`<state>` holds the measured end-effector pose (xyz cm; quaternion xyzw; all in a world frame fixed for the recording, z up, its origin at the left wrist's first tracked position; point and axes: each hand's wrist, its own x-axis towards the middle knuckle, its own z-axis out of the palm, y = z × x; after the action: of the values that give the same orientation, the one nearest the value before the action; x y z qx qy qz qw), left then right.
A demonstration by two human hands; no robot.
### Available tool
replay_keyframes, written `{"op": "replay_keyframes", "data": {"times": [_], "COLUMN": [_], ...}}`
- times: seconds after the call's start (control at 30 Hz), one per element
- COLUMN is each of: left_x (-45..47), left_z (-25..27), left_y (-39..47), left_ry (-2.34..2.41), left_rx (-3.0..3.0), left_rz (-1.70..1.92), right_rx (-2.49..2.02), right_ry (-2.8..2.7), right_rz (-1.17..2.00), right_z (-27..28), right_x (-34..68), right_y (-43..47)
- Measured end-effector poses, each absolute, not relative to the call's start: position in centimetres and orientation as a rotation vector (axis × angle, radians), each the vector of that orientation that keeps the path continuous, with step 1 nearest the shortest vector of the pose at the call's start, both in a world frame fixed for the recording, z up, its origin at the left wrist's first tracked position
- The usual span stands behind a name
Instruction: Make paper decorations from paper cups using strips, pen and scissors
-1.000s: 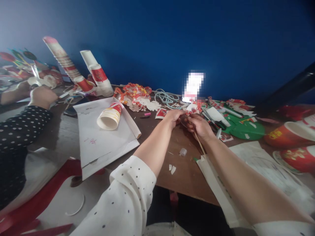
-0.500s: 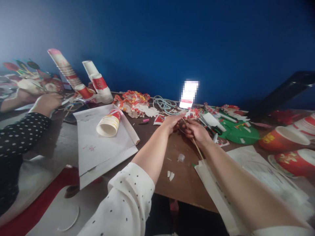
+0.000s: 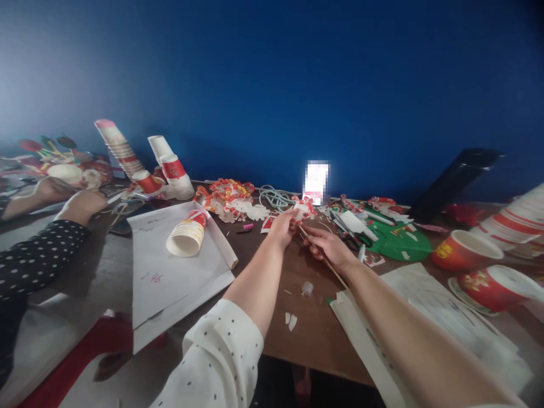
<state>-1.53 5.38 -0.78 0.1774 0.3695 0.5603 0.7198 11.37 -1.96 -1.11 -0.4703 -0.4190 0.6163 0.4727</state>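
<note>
Above the middle of the table, my left hand (image 3: 284, 228) is closed at the base of a red-and-white cut-paper flower (image 3: 303, 208) with curled petals. Just beside it, my right hand (image 3: 328, 248) pinches a thin stick (image 3: 334, 272), which slants from the flower's underside down past my wrist. Fingers hide the spot where stick and flower meet, so I cannot tell whether they are joined. Behind the hands a lit phone (image 3: 317, 182) stands against the blue wall. More curled paper flowers (image 3: 232, 198) lie heaped to the left of it.
Paper cups (image 3: 186, 238) lie nested on a white sheet (image 3: 148, 294) at left. Stacked cups (image 3: 121, 150) lean behind. Scissors (image 3: 346, 235) and green paper (image 3: 399, 241) are at right, near red cups (image 3: 465, 252). A co-worker's hands (image 3: 83, 205) are at far left.
The view has tilted up, so the table sits lower in the picture. The flower now shows more fully above my left hand, which still holds it. My right hand keeps the stick.
</note>
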Motion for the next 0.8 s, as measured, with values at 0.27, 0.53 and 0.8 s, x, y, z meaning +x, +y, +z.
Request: {"op": "replay_keyframes", "data": {"times": [0.27,0.53,0.8], "left_x": [-1.9,-1.3,-0.5], "left_z": [-1.1,-1.2,-1.4], "left_y": [6.0,5.5,4.8], "left_ry": [0.773,0.788,0.704], "left_rx": [0.345,0.408,0.483], "left_rz": [1.391,1.299,1.218], "right_rx": [-1.283,-1.259,-1.382], "right_ry": [-1.038,-0.946,-1.308], "right_rz": [1.311,0.713,0.154], "right_z": [-2.2,-3.3,-2.6], "right_x": [11.7,14.5,13.9], "right_y": [-1.1,1.8,0.9]}}
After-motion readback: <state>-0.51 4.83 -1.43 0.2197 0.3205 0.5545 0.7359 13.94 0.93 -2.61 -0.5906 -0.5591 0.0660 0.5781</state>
